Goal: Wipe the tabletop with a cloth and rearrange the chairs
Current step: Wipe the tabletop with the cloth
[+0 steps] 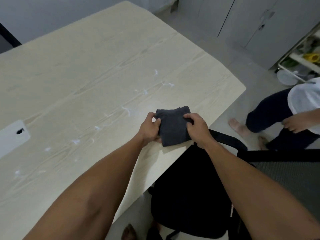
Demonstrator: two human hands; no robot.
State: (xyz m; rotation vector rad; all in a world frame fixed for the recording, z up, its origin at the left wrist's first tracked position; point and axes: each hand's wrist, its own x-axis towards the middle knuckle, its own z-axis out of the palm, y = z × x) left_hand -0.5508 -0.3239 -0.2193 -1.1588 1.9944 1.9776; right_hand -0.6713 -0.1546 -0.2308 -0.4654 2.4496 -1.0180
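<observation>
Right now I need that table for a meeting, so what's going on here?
A person stands at the pale wood-grain tabletop, holding a folded dark grey cloth near its edge, the left hand and right hand each gripping a side. White smears and specks dot the surface. A black office chair sits beside the table. A second person stands nearby.

My left hand (150, 127) and right hand (197, 129) are bare, no rings or watch; forearms unsleeved, and a bare foot (128, 231), I think, shows below.
</observation>
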